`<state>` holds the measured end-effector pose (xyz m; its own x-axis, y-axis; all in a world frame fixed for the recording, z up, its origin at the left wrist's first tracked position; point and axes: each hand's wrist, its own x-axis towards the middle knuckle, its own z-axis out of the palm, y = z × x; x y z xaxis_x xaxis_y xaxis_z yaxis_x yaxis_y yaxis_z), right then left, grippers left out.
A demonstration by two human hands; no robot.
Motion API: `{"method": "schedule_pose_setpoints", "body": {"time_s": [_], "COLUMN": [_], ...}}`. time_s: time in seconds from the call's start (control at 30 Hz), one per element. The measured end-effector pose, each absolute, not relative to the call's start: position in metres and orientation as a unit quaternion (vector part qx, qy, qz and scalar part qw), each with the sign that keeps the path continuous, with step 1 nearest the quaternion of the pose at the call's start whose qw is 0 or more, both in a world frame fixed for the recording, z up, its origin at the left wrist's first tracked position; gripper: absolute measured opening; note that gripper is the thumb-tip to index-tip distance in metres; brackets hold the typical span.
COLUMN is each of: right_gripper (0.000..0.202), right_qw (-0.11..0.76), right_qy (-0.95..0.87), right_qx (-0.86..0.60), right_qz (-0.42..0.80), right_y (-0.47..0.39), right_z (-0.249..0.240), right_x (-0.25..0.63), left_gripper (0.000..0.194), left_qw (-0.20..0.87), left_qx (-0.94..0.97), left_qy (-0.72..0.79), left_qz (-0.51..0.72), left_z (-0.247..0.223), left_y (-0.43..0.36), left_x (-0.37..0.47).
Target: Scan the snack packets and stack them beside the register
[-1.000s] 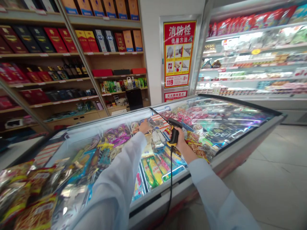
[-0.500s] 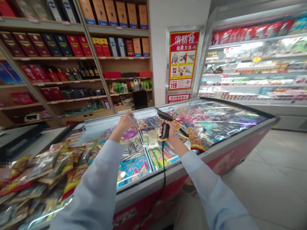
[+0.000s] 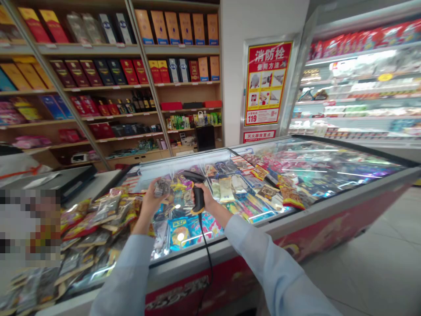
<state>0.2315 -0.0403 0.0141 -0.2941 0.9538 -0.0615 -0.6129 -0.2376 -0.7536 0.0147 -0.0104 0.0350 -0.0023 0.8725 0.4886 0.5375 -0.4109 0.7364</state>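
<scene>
My left hand (image 3: 151,202) is closed around a small clear pack (image 3: 161,188) with greyish contents; its exact kind is too blurred to tell. In my right hand (image 3: 206,198) is a black-and-yellow barcode scanner (image 3: 198,196), gripped by its handle, with its head tilted toward the pack. A dark cable (image 3: 206,250) hangs from the handle down past the freezer's front. Both hands are above the glass top of a chest freezer (image 3: 279,228), where colourful ice-cream packs (image 3: 180,232) show below.
A heap of snack packets (image 3: 105,210) covers the freezer's left end. More packets (image 3: 291,193) lie on the glass to the right. Behind stand shelves of boxed bottles (image 3: 115,71), a red fire-hydrant poster (image 3: 268,83) and a lit display fridge (image 3: 358,96). A partly blurred-out person (image 3: 26,166) is at far left.
The view has swung left. My left hand has come back nearer with the clear pack, and my right hand has carried the scanner left, close to it.
</scene>
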Motion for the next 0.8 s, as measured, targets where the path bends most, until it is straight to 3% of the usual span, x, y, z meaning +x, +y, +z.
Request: {"method": "schedule_pose_setpoints", "body": {"time_s": [0.3, 0.8], "right_gripper": [0.029, 0.028], "right_qw": [0.510, 0.485], "right_qy": [-0.347, -0.404], "right_qx": [-0.267, -0.226], "right_qz": [0.740, 0.742], "right_y": [-0.034, -0.047], "right_z": [-0.013, -0.004], "right_x": [0.222, 0.222], "left_gripper": [0.063, 0.083], "left_qw": [0.025, 0.027], "left_qx": [0.646, 0.627], "left_qy": [0.592, 0.627], "left_qz": [0.481, 0.462], "left_z": [0.011, 0.005], "left_y": [-0.020, -0.020], "left_x": [0.044, 0.044]}}
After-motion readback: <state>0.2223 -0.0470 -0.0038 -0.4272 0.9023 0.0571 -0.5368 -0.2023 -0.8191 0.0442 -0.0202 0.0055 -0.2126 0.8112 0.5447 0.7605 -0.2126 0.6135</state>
